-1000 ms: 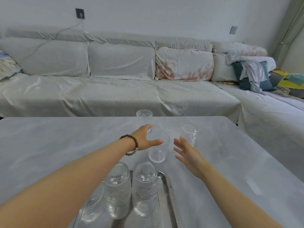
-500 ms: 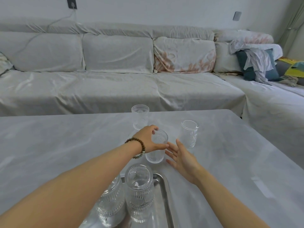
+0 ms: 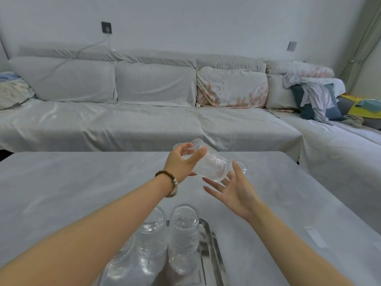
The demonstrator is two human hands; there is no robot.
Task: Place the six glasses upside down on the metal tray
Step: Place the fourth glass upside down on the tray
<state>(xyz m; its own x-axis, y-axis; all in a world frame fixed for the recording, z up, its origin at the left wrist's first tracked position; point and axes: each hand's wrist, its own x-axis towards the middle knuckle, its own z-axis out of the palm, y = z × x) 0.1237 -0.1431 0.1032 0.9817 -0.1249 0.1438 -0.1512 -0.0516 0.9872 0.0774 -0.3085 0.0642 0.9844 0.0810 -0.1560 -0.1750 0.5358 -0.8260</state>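
1. Ribbed clear glass (image 3: 210, 164): lifted off the surface, tilted on its side, mouth toward lower right.
2. Two clear glasses upright on the surface: one (image 3: 177, 145) behind the lifted glass, one (image 3: 241, 167) to its right, both largely hidden.
3. Metal tray (image 3: 212, 250): shiny, at the near edge.
4. Three ribbed glasses stand inverted on the tray: right (image 3: 184, 234), middle (image 3: 152, 234), left (image 3: 123, 252) partly hidden.
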